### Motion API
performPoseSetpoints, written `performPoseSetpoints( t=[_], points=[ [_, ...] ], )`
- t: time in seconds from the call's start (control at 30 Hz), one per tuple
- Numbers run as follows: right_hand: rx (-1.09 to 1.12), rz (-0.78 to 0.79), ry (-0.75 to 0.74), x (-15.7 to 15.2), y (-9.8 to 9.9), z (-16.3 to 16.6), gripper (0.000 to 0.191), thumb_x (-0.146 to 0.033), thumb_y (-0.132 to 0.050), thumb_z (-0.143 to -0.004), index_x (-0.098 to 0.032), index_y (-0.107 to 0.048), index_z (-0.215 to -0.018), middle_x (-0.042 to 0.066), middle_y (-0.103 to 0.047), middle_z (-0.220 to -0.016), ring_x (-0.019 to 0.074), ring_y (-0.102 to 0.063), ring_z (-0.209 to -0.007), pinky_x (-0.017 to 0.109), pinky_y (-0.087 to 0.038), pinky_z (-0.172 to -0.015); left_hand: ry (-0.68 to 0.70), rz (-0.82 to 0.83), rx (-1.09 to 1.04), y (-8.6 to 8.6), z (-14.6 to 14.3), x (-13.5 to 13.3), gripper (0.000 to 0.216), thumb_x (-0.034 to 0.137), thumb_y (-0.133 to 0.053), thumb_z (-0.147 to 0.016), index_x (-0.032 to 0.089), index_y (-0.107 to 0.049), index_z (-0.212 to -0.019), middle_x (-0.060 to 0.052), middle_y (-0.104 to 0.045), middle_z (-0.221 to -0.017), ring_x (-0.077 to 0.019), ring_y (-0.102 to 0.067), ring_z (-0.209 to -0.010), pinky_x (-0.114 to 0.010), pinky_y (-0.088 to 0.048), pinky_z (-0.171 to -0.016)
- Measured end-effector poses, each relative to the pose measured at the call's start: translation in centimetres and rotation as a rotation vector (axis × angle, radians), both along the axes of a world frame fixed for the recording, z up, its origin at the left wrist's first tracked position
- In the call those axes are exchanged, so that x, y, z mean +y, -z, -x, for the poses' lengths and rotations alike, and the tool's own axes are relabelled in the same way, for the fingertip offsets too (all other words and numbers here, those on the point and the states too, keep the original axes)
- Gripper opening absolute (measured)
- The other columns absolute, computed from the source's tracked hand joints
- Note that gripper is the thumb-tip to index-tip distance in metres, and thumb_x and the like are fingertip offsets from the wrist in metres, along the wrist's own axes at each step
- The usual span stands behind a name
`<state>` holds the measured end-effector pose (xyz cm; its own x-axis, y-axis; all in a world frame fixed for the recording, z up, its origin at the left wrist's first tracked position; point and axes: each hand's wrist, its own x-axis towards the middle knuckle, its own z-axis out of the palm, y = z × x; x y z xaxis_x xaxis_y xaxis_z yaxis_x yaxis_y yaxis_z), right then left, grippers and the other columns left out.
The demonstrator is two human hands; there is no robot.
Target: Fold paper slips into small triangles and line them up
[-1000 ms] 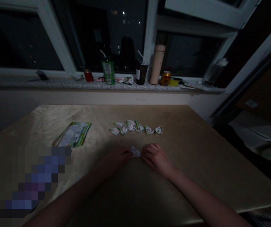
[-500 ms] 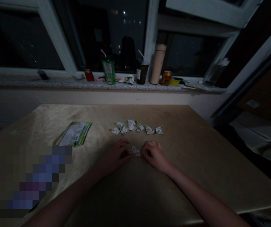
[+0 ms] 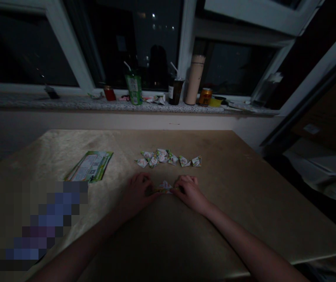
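Note:
A small folded piece of printed paper [image 3: 165, 185], white with green and yellow, lies on the table between my hands. My left hand [image 3: 140, 192] has its thumb at the left corner, the fingers curled above it. At the right corner, my right hand [image 3: 188, 192] is closed, with thumb and fingers pinching the paper's edge. Beyond them sits a loose row of several similar folded paper pieces [image 3: 162, 156]. A stack of flat green-and-white printed sheets [image 3: 93, 164] rests to the left.
A pixelated bluish object [image 3: 47, 223] lies at the table's left front. On the windowsill [image 3: 76, 102] stand a green cup [image 3: 134, 89], a dark cup [image 3: 175, 91], a tall beige bottle [image 3: 195, 80], an orange can [image 3: 205, 96] and a red jar [image 3: 109, 93].
My left hand has shifted slightly left, and its fingers have curled in. The thumbs now lie along the near edge of the folded paper, which looks wider and flatter at its base.

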<state>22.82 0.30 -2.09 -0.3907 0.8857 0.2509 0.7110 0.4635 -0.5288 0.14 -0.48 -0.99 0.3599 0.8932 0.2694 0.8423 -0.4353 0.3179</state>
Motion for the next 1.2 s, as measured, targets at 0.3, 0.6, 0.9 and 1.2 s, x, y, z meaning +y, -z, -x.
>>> performPoseSetpoints(
  t=[0.3, 0.6, 0.9, 1.2],
  points=[
    [0.002, -0.021, 0.012, -0.1, 0.3, 0.1, 0.015, -0.030, -0.061, -0.088, -0.019, -0.061, -0.077, 0.002, -0.061, -0.087, 0.0183, -0.052, -0.091, 0.032, -0.026, -0.081, 0.010, 0.060, 0.006, 0.3, 0.3, 0.4, 0.021, 0.043, -0.063, -0.083, 0.023, -0.069, -0.081, -0.005, -0.055, -0.104, -0.0273, -0.049, -0.101, -0.044, -0.035, -0.087],
    [-0.038, -0.040, 0.010, 0.0, 0.3, 0.2, 0.023, -0.040, -0.066, -0.083, -0.018, -0.059, -0.077, 0.001, -0.059, -0.083, 0.0179, -0.052, -0.087, 0.032, -0.025, -0.079, 0.062, 0.040, 0.032, -0.1, -0.8, 0.3, 0.023, 0.040, -0.055, -0.089, 0.022, -0.068, -0.081, -0.003, -0.058, -0.102, -0.0243, -0.050, -0.100, -0.041, -0.034, -0.089],
    [-0.058, -0.026, 0.029, 0.1, 0.4, 0.4, 0.020, -0.036, -0.060, -0.088, -0.018, -0.060, -0.078, 0.002, -0.061, -0.086, 0.0183, -0.052, -0.090, 0.032, -0.025, -0.080, 0.058, 0.023, 0.065, 0.2, -1.1, 0.4, 0.027, 0.040, -0.050, -0.093, 0.022, -0.067, -0.084, -0.003, -0.058, -0.099, -0.0242, -0.051, -0.096, -0.040, -0.035, -0.083],
    [-0.090, -0.032, 0.023, 0.0, 0.3, 0.6, 0.019, -0.034, -0.057, -0.090, -0.019, -0.062, -0.079, 0.003, -0.061, -0.086, 0.0195, -0.051, -0.090, 0.033, -0.025, -0.079, 0.060, -0.001, 0.096, 0.0, -1.7, 0.2, 0.030, 0.047, -0.054, -0.090, 0.021, -0.067, -0.083, -0.005, -0.058, -0.099, -0.0257, -0.051, -0.096, -0.041, -0.035, -0.083]
  ],
)
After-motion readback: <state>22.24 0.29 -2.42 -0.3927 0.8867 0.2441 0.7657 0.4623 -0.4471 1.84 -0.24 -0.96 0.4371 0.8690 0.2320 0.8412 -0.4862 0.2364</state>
